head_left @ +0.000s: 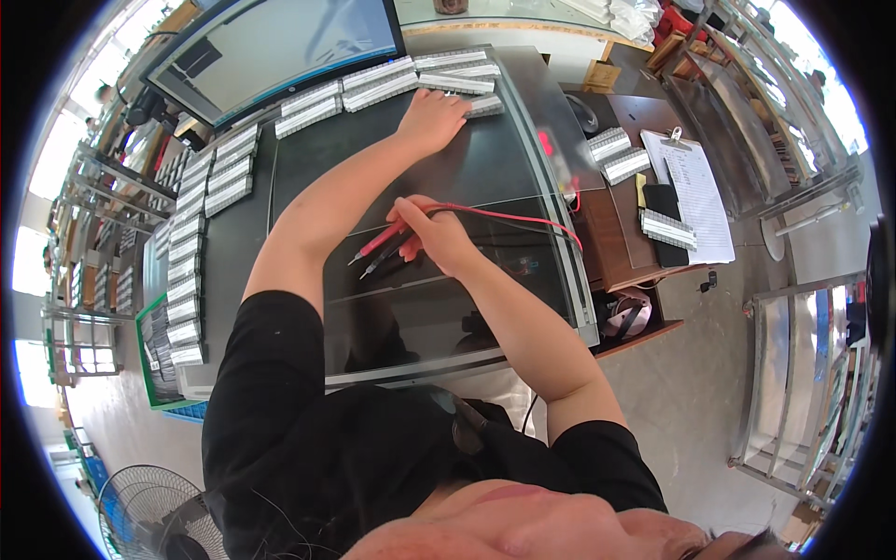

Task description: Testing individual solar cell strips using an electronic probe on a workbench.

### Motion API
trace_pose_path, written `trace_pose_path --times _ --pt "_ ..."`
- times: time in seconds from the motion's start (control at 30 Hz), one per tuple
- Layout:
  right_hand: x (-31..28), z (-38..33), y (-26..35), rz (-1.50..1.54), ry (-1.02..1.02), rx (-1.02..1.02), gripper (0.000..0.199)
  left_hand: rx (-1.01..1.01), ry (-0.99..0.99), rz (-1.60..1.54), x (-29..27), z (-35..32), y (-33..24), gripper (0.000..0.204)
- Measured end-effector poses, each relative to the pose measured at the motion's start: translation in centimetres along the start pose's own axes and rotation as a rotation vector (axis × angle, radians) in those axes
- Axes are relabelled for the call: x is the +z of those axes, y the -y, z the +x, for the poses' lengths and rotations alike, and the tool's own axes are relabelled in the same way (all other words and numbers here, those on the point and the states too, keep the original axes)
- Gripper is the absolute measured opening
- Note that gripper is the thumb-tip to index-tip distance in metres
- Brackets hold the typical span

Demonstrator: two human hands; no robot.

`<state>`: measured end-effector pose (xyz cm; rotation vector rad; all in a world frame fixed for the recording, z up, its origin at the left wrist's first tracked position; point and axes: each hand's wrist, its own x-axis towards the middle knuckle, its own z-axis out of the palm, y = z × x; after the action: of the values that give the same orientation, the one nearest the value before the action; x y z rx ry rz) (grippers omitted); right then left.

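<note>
Right hand (441,235) grips red probe (378,243); left hand (431,119) touches grey strips (455,82).

A monitor (280,47) up top; clipboard (695,187) at right; fan (154,509) on the floor.

- My one view looks steeply down from my head, close over my arms.
- It faces the dark table (308,168) ahead of my left hand (431,119) and right hand (439,235).
- Its fisheye rim bends edges.
</note>
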<state>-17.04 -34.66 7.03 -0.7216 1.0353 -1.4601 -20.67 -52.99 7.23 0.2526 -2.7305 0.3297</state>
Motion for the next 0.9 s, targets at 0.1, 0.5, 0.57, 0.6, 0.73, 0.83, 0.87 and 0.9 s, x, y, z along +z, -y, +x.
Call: trace_pose_path --times 0.1,0.5,0.57,0.6,0.73,0.83,0.87,0.9 --pt "0.0 0.1 -0.2 0.043 -0.002 0.005 0.026 0.018 0.005 -0.073 -1.3 -3.3 -0.3 0.025" --pt "-0.4 0.1 0.2 0.094 -0.072 0.012 0.027 -0.106 -0.002 -0.187 -8.5 -18.5 1.2 0.026" --pt "-0.6 0.4 0.1 0.123 -0.065 0.0 0.026 -0.145 0.004 -0.171 -8.6 -19.5 1.6 0.027" --pt "-0.7 0.4 0.2 0.149 -0.072 -0.006 0.025 -0.147 -0.019 -0.15 -8.4 -19.4 1.9 0.027" --pt "-1.2 0.6 0.1 0.165 -0.055 -0.052 0.027 -0.2 -0.07 -0.093 -6.9 -18.8 3.3 0.033" --pt "-1.4 0.8 0.1 0.139 -0.079 -0.109 0.031 -0.281 -0.064 -0.118 -6.8 -19.3 4.0 0.041" --pt "-1.3 0.8 0.1 0.136 -0.079 -0.104 0.031 -0.313 -0.074 -0.158 -6.8 -19.7 4.2 0.042" --pt "-1.1 0.8 0.1 0.133 -0.088 -0.11 0.031 -0.344 -0.084 -0.196 -6.7 -20.0 4.4 0.043"
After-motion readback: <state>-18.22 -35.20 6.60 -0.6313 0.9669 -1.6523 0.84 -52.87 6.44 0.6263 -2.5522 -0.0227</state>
